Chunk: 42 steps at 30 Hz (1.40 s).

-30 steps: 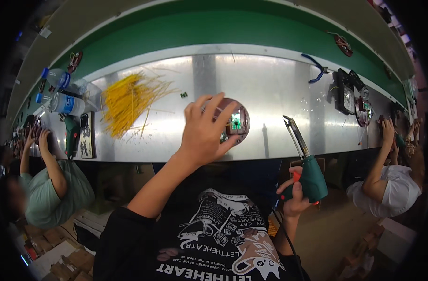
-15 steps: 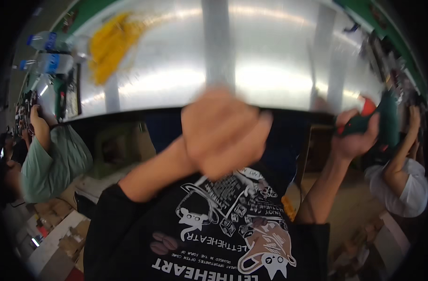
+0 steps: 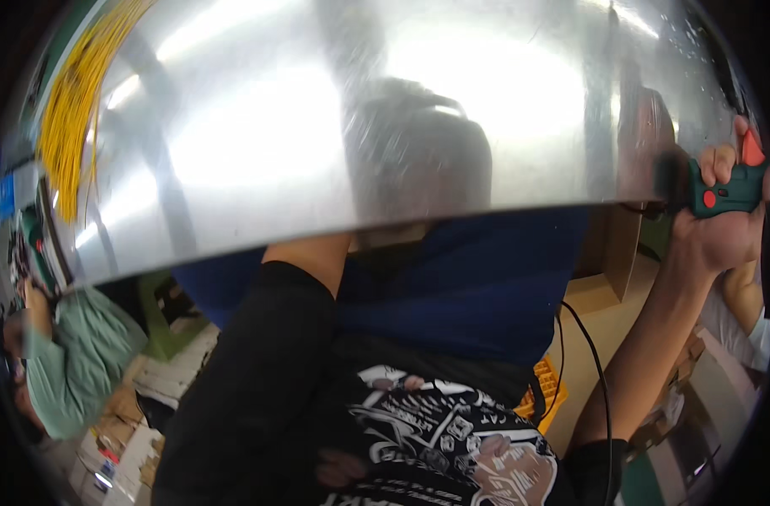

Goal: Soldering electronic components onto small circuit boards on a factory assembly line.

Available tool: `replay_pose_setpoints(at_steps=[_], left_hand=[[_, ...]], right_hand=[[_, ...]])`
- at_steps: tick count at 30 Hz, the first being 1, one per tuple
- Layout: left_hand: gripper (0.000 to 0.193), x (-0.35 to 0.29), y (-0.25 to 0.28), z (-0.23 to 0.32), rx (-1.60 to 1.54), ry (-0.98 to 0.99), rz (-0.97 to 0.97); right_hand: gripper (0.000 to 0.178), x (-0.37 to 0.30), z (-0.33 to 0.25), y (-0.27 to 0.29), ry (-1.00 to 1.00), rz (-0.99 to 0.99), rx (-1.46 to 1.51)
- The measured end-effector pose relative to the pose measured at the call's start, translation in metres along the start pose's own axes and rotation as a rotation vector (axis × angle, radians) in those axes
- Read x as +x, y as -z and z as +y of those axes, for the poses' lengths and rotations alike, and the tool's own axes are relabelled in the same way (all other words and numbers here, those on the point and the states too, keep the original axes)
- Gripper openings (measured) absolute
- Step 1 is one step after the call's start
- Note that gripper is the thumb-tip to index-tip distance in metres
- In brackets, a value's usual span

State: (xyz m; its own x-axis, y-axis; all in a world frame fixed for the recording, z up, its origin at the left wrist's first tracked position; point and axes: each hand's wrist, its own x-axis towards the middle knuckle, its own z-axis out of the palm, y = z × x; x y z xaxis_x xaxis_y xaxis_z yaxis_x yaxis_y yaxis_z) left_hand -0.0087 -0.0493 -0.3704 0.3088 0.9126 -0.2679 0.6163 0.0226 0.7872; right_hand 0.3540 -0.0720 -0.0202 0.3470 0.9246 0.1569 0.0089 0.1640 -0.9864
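Observation:
At the right end of the metal tabletop, my right hand (image 3: 726,223) is closed around the grip of a dark green power tool (image 3: 743,187) with a red trigger and a red round button. Most of its front is out of sight or in shadow, so its exact kind does not show. My left forearm (image 3: 309,257) passes beneath the near edge of the tabletop, which hides the left hand and whatever it may touch. A bundle of thin yellow wires (image 3: 77,101) lies at the far left of the table, away from both hands.
The shiny steel tabletop (image 3: 258,198) spans the view above my lap. A black cable (image 3: 594,354) hangs beside my right arm, near a yellow crate (image 3: 553,388). A co-worker in a green shirt (image 3: 90,354) is at the left, and another person's arm (image 3: 743,295) shows behind my right wrist.
My left hand, blurred before my chest earlier, has gone beneath the table edge. The view has turned; my right hand, still holding the power tool, appears farther right.

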Motion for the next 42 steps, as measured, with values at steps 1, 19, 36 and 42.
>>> replay_pose_setpoints(at_steps=[1, 19, 36, 42], left_hand=[[0.04, 0.002, -0.005, -0.011, 0.011, -0.001, -0.012], [0.039, 0.211, -0.138, 0.243, -0.189, -0.729, 0.023], [0.038, 0.122, -0.091, 0.119, 0.242, -0.772, 0.067], [0.038, -0.007, 0.03, 0.042, 0.489, -0.456, 0.227]], right_hand=[[0.06, -0.001, 0.001, -0.005, -0.026, -0.037, 0.013], [0.029, -0.006, -0.02, -0.073, 0.111, 0.459, 0.043], [0.027, -0.007, -0.017, -0.059, 0.125, 0.375, 0.138], [0.023, -0.012, 0.007, -0.06, 0.058, 0.382, 0.162]])
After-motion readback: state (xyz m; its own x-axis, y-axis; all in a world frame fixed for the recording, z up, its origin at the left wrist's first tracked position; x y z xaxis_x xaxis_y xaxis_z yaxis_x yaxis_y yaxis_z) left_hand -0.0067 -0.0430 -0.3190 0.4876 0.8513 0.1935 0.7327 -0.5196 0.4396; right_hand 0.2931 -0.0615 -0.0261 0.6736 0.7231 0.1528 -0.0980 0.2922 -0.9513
